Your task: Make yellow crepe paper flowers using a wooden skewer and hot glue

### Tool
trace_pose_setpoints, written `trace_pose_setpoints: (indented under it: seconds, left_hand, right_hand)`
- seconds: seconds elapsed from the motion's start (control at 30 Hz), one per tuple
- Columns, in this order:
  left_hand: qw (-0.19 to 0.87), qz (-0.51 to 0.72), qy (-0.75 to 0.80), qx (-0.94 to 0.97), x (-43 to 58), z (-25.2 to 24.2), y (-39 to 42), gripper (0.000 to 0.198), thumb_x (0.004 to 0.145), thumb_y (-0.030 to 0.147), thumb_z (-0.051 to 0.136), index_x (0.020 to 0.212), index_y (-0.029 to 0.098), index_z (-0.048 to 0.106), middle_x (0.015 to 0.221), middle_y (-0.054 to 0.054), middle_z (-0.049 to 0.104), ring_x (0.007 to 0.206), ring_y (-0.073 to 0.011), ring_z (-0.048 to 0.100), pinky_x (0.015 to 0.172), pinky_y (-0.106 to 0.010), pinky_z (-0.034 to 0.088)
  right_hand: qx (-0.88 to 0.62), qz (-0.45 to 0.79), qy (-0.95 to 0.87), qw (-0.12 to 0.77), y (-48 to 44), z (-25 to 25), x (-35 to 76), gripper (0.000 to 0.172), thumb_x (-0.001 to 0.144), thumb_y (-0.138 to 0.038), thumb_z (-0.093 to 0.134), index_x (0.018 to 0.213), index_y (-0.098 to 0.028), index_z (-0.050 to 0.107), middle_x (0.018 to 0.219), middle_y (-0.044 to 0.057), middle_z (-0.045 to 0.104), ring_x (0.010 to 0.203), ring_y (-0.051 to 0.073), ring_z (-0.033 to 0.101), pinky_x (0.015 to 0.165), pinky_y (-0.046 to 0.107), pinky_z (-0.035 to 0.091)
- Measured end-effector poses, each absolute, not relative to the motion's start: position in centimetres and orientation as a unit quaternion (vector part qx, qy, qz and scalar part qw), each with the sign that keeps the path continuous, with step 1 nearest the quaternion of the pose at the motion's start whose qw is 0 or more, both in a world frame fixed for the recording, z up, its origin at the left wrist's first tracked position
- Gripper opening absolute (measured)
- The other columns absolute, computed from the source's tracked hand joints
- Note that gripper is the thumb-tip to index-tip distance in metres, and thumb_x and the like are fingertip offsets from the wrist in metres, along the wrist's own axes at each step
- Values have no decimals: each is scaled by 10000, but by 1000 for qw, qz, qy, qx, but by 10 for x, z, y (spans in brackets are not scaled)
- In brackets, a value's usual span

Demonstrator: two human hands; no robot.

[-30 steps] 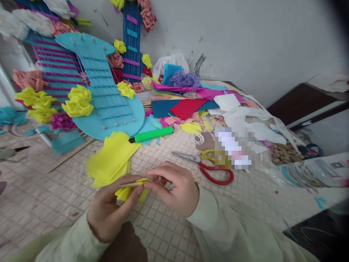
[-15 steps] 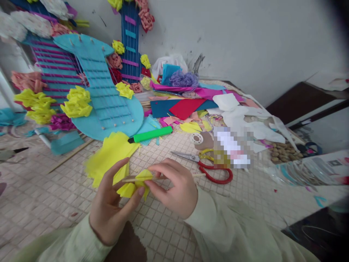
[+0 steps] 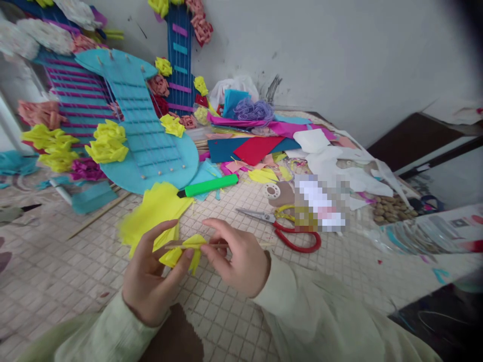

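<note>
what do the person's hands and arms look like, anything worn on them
Both the left hand and right hand are ungloved, with no ring or watch showing. The left sleeve and right sleeve are long, loose and pale green, with no visible print.

I note the bare left hand [image 3: 149, 286] half-curled, index finger raised and parted from the slanting thumb. The bare right hand [image 3: 243, 261] faces it closely, index finger extended above the thumb, tips apart. The left forearm [image 3: 107, 329] and right forearm [image 3: 305, 296], both pale-green-sleeved, converge inward.
</note>
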State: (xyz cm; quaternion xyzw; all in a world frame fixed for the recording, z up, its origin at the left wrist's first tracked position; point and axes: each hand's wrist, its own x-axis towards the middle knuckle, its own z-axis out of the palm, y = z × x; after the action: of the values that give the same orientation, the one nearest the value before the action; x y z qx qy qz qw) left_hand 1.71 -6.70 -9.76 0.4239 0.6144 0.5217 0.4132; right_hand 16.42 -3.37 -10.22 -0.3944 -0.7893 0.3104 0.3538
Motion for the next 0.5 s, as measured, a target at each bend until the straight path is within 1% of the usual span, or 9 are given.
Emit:
trace_pose_setpoints:
  seconds: [0.07, 0.17, 0.23, 0.33, 0.5]
  left_hand:
    - [406, 519, 617, 430, 16, -99, -67, 453, 639, 251, 667, 1054, 248, 487, 756, 5, 610, 695, -155, 631, 485, -188, 503]
    - [404, 513, 620, 435, 15, -100, -67, 467, 640, 257, 666, 1069, 241, 483, 797, -15, 609, 678, -174, 644, 465, -212, 517]
    - [406, 508, 621, 438, 15, -100, -67, 481, 638, 269, 667, 1080, 237, 480, 858, -33, 606, 703, -181, 645, 472, -219, 528]
    - [382, 505, 633, 445, 15, -100, -67, 465, 626, 290, 674, 1055, 228, 504, 947, -47, 589, 758, -183, 634, 508, -229, 546]
    - [369, 502, 644, 443, 15, -99, -66, 455, 620, 311, 677, 1043, 240, 523, 895, -28, 607, 777, -176, 626, 538, -208, 541]
  right_hand:
    - [-403, 314, -785, 351, -34, -102, 164, 319, 816, -240, 502, 1122, -159, 460, 710, 0, 607, 561, 104, 537, 519, 210, 425]
    - [-405, 296, -780, 374, -34, -104, 163, 299, 803, -237, 521, 1090, -162, 483, 721, 8, 610, 594, 112, 547, 551, 216, 441]
    - [-404, 281, -778, 390, -35, -106, 163, 293, 795, -232, 535, 1076, -164, 493, 729, 10, 610, 607, 115, 550, 570, 221, 449]
    - [-400, 261, -780, 404, -34, -107, 162, 275, 790, -221, 549, 1056, -162, 510, 731, 9, 605, 627, 119, 549, 592, 229, 453]
    - [-374, 258, -794, 403, -31, -105, 162, 260, 808, -209, 512, 1062, -150, 515, 753, 22, 604, 663, 133, 543, 609, 249, 452]
